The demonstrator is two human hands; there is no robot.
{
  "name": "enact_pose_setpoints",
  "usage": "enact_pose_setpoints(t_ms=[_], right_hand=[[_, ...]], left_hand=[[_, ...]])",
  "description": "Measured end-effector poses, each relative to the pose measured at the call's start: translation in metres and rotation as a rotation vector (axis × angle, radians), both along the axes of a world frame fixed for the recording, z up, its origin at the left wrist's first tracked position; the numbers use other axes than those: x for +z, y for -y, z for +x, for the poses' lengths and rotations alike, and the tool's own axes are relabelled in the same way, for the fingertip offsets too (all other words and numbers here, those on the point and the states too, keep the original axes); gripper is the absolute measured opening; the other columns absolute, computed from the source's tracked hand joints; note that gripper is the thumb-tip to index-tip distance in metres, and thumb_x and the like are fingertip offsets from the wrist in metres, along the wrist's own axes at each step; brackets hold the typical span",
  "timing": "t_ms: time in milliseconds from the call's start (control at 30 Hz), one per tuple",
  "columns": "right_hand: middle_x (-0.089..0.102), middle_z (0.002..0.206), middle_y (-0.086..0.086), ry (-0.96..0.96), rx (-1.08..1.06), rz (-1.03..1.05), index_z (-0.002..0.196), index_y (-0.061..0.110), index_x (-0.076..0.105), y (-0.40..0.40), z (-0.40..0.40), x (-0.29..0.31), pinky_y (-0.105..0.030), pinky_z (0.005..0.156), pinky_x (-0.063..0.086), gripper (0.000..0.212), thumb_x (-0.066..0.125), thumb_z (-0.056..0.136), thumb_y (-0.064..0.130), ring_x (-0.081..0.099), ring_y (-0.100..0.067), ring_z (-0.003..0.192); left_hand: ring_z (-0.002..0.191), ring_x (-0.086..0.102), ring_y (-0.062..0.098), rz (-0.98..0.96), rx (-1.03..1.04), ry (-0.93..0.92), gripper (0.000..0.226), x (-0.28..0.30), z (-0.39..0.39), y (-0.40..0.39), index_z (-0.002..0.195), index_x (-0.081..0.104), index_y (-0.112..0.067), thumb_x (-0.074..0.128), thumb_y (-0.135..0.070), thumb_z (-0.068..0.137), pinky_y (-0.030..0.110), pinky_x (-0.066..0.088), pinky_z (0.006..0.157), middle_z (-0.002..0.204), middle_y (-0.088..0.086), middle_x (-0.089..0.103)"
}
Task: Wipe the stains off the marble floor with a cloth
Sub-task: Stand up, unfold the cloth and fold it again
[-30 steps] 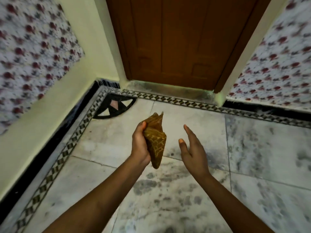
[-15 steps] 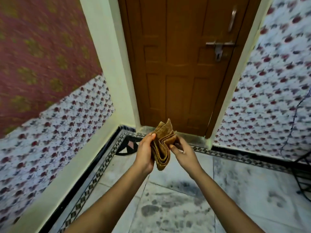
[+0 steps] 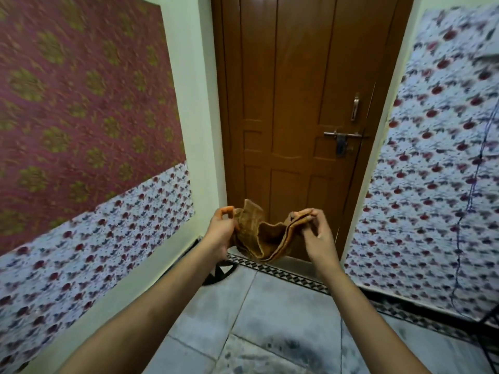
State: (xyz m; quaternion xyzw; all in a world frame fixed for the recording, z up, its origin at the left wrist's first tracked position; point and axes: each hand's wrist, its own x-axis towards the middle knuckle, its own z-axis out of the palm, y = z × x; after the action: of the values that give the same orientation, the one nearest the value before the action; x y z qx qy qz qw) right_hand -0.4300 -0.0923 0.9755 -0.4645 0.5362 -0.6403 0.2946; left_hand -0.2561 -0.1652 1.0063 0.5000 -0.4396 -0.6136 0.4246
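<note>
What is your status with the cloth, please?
Left hand and right hand both pinch the cloth, held in the air. Stains on the floor unwiped. Nothing in the way.

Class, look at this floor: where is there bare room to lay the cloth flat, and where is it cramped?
Bare marble floor lies between the patterned border strip by the door and the dark stains nearer the person. It is cramped at the right edge, where dark cables hang down the wall.

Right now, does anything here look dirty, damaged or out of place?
Yes. The marble floor has dark smudged stains near the bottom of the view. The cloth has not touched them; both hands hold it up.
</note>
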Motion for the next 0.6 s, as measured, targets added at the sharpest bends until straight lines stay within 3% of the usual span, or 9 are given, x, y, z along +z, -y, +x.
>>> enact_pose_setpoints(t_ms=[67, 133, 233, 333, 433, 500, 600], right_hand=[[0.064, 0.107, 0.0, 0.005, 0.009, -0.05, 0.096, 0.025, 0.054, -0.007, -0.003, 0.012, -0.026, 0.092, 0.048, 0.019, 0.043, 0.098, 0.01, 0.061, -0.014, 0.104], [0.064, 0.107, -0.003, 0.037, 0.039, -0.068, 0.096, 0.026, 0.054, -0.013, -0.002, 0.023, -0.026, 0.09, 0.048, 0.016, 0.043, 0.099, 0.015, 0.061, -0.017, 0.103], [0.066, 0.101, -0.001, 0.196, 0.122, -0.092, 0.09, 0.031, 0.057, -0.02, 0.009, 0.033, -0.037, 0.094, 0.047, 0.009, 0.049, 0.093, 0.027, 0.06, -0.021, 0.1], [0.064, 0.106, -0.006, 0.357, 0.165, -0.086, 0.098, 0.024, 0.055, -0.023, 0.028, 0.038, -0.041, 0.093, 0.051, 0.015, 0.055, 0.083, 0.026, 0.063, -0.024, 0.099], [0.062, 0.112, -0.008, 0.161, 0.119, -0.044, 0.103, 0.022, 0.053, -0.025, 0.054, 0.034, -0.046, 0.096, 0.048, 0.012, 0.051, 0.094, 0.016, 0.06, -0.029, 0.107], [0.063, 0.109, -0.005, 0.099, 0.118, -0.033, 0.103, 0.022, 0.054, -0.027, 0.068, 0.031, -0.042, 0.095, 0.049, 0.014, 0.047, 0.096, 0.013, 0.061, -0.026, 0.104], [0.066, 0.099, -0.004, 0.258, 0.165, -0.06, 0.098, 0.019, 0.054, -0.032, 0.086, 0.035, -0.04, 0.09, 0.048, 0.017, 0.042, 0.096, 0.007, 0.064, -0.021, 0.092]], left_hand=[[0.086, 0.059, 0.026, 0.016, 0.004, -0.002, 0.038, -0.001, 0.002, -0.001, 0.12, 0.046, -0.025, 0.034, 0.003, 0.096, 0.039, 0.054, 0.066, 0.103, 0.014, 0.059], [0.086, 0.059, 0.027, 0.038, -0.007, -0.009, 0.039, -0.005, 0.003, -0.002, 0.118, 0.046, -0.026, 0.03, 0.002, 0.098, 0.036, 0.052, 0.059, 0.11, 0.018, 0.057], [0.088, 0.055, 0.026, 0.041, -0.11, 0.082, 0.037, -0.007, 0.011, -0.011, 0.122, 0.047, -0.021, 0.035, 0.003, 0.096, 0.032, 0.048, 0.059, 0.112, 0.017, 0.056], [0.1, 0.05, 0.018, -0.071, -0.216, 0.245, 0.039, -0.008, 0.025, -0.021, 0.13, 0.047, -0.016, 0.045, -0.003, 0.094, 0.028, 0.042, 0.075, 0.116, 0.006, 0.052], [0.117, 0.049, 0.016, -0.139, -0.38, 0.172, 0.033, -0.001, 0.045, -0.026, 0.13, 0.05, -0.021, 0.046, -0.02, 0.097, 0.034, 0.037, 0.1, 0.122, -0.005, 0.053], [0.11, 0.054, 0.013, -0.141, -0.517, 0.154, 0.029, -0.001, 0.051, -0.03, 0.126, 0.052, -0.025, 0.046, -0.027, 0.097, 0.033, 0.039, 0.098, 0.119, -0.005, 0.06], [0.111, 0.053, 0.014, -0.179, -0.626, 0.206, 0.039, -0.009, 0.059, -0.03, 0.13, 0.048, -0.028, 0.055, -0.031, 0.092, 0.036, 0.038, 0.103, 0.123, -0.004, 0.057]])
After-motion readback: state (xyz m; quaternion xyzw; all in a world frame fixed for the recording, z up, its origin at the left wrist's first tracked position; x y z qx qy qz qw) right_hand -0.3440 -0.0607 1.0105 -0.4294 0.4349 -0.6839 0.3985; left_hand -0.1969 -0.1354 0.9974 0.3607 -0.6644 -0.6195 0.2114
